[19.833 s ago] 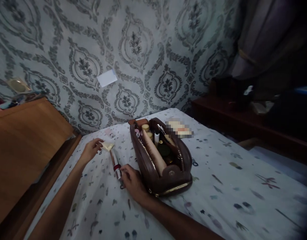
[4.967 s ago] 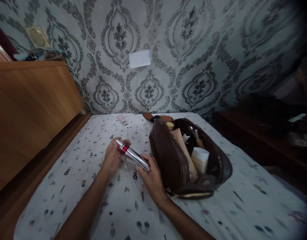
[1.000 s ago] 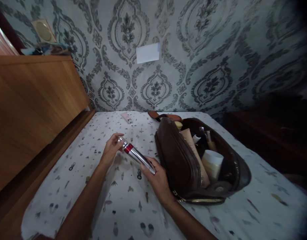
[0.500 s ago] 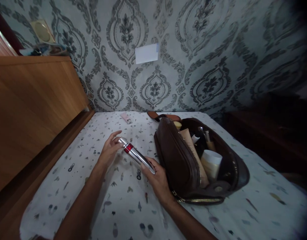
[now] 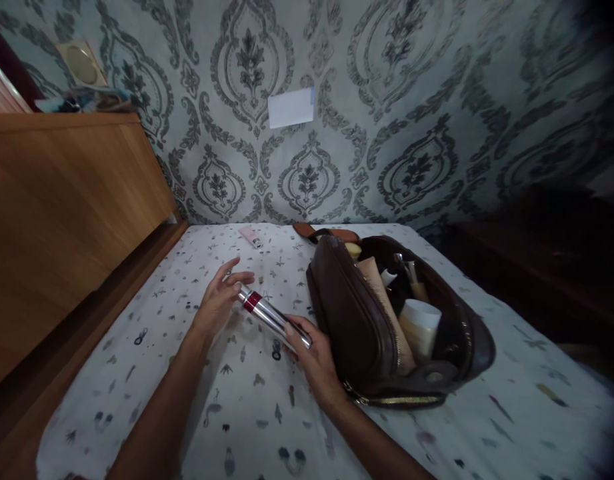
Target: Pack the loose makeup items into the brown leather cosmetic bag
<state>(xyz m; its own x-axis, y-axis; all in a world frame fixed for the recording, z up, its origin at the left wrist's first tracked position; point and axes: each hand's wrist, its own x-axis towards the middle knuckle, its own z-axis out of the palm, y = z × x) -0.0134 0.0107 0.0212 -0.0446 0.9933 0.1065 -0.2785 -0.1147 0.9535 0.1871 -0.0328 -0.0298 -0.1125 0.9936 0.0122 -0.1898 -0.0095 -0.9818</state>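
Observation:
A slim silver cosmetic bottle [image 5: 271, 318] with a red band slants over the bed-like patterned cloth. My right hand [image 5: 314, 357] is closed around its lower end. At the upper end, the thumb and fingers of my left hand [image 5: 219, 300] pinch the silver tip and partly hide it. A small shiny spot shows between those fingers; I cannot tell whether the cap is on or loose. Just right of my right hand stands an open brown leather bag [image 5: 354, 313]. In it are a jar with a white lid [image 5: 421, 327], a beige tube [image 5: 384, 300] and other cosmetics.
A pale pink tube [image 5: 249, 235] lies near the wall. Behind the bag is a brown strap [image 5: 331, 233]. A wooden cabinet [image 5: 77, 213] borders the left side. White cloth with small prints [image 5: 257, 420] covers the surface. A white paper [image 5: 291, 108] is on the patterned wall.
The bottle's upper end has dipped slightly toward me. My left fingers have shifted and now cover more of the tip. My right hand keeps its hold.

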